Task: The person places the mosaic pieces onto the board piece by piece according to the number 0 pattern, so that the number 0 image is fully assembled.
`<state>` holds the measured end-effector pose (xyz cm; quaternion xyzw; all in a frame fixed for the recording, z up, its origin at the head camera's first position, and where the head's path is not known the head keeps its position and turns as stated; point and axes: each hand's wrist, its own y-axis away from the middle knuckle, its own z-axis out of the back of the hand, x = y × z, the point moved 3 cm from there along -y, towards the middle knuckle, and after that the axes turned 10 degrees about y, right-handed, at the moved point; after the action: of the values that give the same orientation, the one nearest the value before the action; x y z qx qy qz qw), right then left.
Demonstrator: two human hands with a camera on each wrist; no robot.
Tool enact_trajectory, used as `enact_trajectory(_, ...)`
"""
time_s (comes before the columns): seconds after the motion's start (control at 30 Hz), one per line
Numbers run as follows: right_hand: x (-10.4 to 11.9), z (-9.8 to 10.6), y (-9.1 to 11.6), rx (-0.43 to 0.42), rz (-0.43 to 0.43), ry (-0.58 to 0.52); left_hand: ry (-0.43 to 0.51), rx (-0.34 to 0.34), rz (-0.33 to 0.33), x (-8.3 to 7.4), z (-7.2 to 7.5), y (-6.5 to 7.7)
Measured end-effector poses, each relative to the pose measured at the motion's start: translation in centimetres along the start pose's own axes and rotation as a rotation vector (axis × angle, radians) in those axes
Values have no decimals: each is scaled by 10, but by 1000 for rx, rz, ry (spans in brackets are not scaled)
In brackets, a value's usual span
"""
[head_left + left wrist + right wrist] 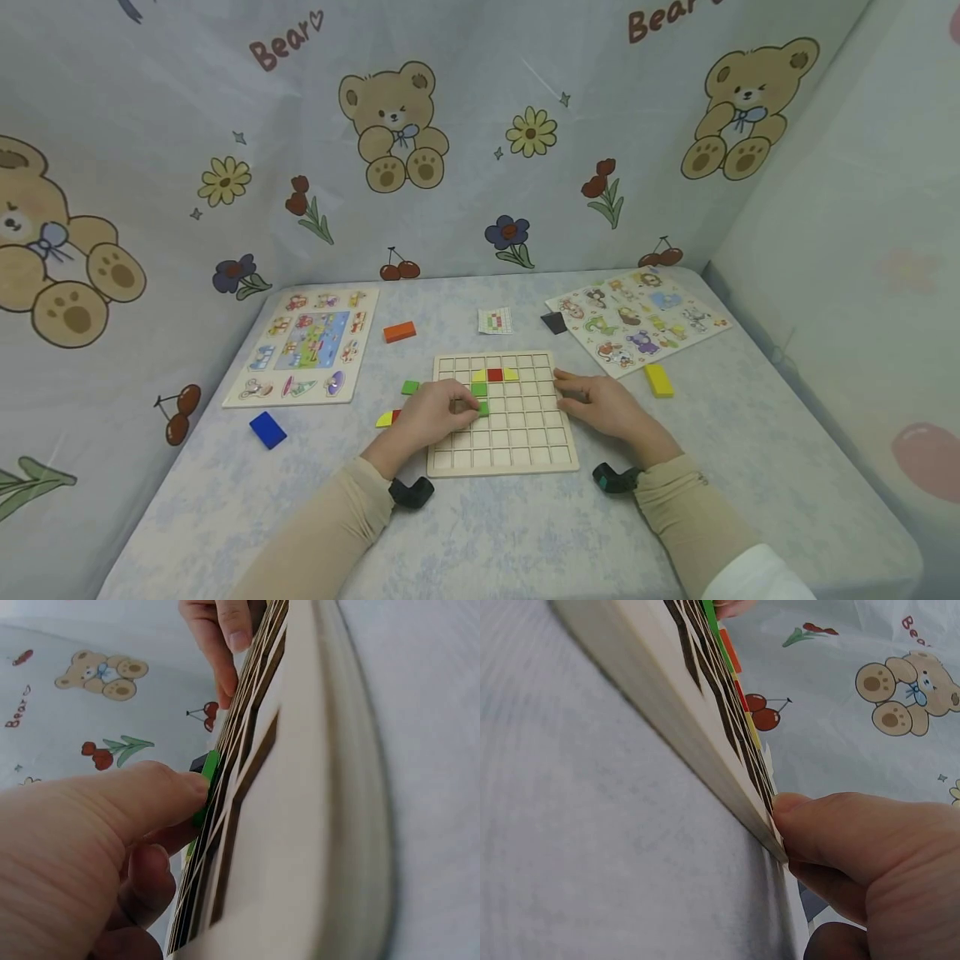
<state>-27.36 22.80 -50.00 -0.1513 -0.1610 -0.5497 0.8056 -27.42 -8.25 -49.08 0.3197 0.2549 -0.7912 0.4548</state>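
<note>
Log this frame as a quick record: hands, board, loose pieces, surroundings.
left grip: pinches a green tile at the grid board
right grip: touches the board's right edge
on board: red tile between two yellow pieces
left of board: orange block, blue block, picture puzzle
beyond board: small printed card
right of board: yellow block, animal picture board
</note>
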Motion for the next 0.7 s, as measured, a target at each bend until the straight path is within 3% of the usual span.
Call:
enact_trajectory(0.33,-1,1,0,-4,-4,5,-90,-38,-3,1,-1,-6)
enact_trajectory(0.5,0,3,2,-5,0,34,-98,-25,-5,-1,0,-7)
enact_trajectory(0.6,2,4,2,1,8,34,-103,-38,36,-1,12,-6)
enact_trajectory(0.7,5,4,1,-3,24,38,-137,-105,101,4,34,-4)
